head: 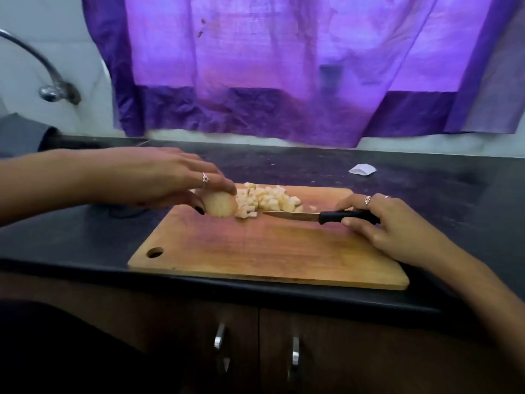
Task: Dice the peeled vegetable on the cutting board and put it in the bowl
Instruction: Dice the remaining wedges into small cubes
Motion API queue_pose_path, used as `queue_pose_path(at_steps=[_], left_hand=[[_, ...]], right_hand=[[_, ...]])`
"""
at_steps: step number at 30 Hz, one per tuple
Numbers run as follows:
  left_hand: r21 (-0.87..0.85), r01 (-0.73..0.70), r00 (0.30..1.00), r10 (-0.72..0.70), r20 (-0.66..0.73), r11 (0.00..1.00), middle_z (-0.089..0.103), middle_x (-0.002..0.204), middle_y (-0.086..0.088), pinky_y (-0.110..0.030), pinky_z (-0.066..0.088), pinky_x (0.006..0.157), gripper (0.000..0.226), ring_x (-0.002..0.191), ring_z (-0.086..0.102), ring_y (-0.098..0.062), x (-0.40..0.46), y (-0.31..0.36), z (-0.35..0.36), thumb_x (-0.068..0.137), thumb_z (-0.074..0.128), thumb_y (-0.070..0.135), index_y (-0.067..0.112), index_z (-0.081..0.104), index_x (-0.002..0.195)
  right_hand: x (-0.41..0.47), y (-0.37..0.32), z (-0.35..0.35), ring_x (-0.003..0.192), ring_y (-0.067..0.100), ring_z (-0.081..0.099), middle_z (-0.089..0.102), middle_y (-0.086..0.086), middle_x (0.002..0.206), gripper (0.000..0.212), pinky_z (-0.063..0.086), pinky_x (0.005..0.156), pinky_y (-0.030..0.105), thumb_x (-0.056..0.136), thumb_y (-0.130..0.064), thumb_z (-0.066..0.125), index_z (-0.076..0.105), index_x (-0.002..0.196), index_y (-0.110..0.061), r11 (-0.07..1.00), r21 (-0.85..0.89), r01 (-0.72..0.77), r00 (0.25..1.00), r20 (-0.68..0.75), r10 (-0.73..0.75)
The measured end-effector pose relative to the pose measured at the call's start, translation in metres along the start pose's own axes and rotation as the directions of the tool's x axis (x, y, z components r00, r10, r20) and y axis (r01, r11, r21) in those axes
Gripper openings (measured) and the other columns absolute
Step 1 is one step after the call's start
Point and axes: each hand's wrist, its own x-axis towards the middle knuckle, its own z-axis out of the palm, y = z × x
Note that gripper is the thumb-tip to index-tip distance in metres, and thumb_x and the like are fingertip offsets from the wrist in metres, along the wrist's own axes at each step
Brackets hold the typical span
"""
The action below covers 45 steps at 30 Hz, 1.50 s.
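head view, mid-dice. peeled vegetable (220,205), an undiced rounded remnant, seated on the far left part of the cutting board (264,248), cut face turned right toward the pile of diced pieces (267,201) lying just beside it and touching. left hand (167,177) arched over the remnant: thumb curled against its near side, fingertips draped over its top, so a grip clamped on the vegetable. right hand (377,220) wrapped round the black handle of the knife (309,216), fingers curled and closed on it. blade laid low, almost flat to the board, long axis running left to right, tip pointing left and stopping just short of the remnant's near right edge, beside the closest stray cubes. remnant therefore directly left of the knife tip, along the blade's own line; left hand the nearer of the two, already in contact. long axis of the remnant hard to judge, roughly as wide as tall, if anything running left to right in line with the blade. judged next: blade to be raised and turned across that cut face before further slicing, fingertips kept back from the edge. bowl not in view. board on a dark counter (426,180), its near edge at the counter's lip; scrap of white paper (362,169) far right, well apart.
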Motion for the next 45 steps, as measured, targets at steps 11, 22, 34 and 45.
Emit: queue_pose_path(at_steps=[11,22,34,45], left_hand=[[-0.259,0.197,0.950,-0.119,0.288,0.946,0.030,0.152,0.015,-0.028,0.035,0.108,0.050,0.135,0.036,-0.009,-0.008,0.018,0.029,0.097,0.049,0.033,0.036,0.034,0.144],[-0.619,0.628,0.627,-0.778,0.043,0.472,0.059,0.096,0.008,-0.009,0.036,0.063,0.045,0.081,0.055,0.000,-0.002,0.083,0.049,0.082,0.063,0.052,0.025,0.063,0.117],[-0.725,0.490,0.736,-0.675,0.048,0.483,0.061,0.103,-0.010,-0.004,0.036,0.066,0.043,0.077,0.049,-0.002,-0.014,0.085,0.039,0.088,0.063,0.036,0.009,0.060,0.120],[-0.784,0.477,0.702,-0.709,0.069,0.396,0.058,0.115,0.022,-0.009,0.041,0.090,0.048,0.108,0.055,0.003,-0.024,0.073,0.055,0.079,0.069,0.045,0.038,0.055,0.125]], right_hand=[[0.003,-0.023,-0.009,0.049,0.013,0.059,0.066,-0.009,0.065,0.007,0.051,0.058,0.037,0.089,-0.032,0.051,0.047,0.095,-0.032,0.985,0.172,-0.027,0.980,-0.191,0.061],[-0.003,-0.096,0.022,0.045,0.001,0.045,0.061,-0.001,0.067,0.021,0.032,0.052,0.024,0.090,-0.018,0.049,0.056,0.101,-0.036,0.864,0.481,-0.148,0.969,-0.102,0.223],[-0.004,-0.156,0.053,0.060,0.006,0.044,0.049,-0.011,0.070,0.036,0.037,0.057,0.024,0.097,-0.022,0.046,0.053,0.132,-0.023,0.921,0.334,-0.202,0.974,-0.035,0.226],[0.008,-0.166,0.037,0.054,0.005,0.043,0.053,-0.010,0.067,0.033,0.035,0.054,0.023,0.097,-0.024,0.047,0.057,0.128,-0.029,0.933,0.259,-0.250,0.967,0.015,0.255]])
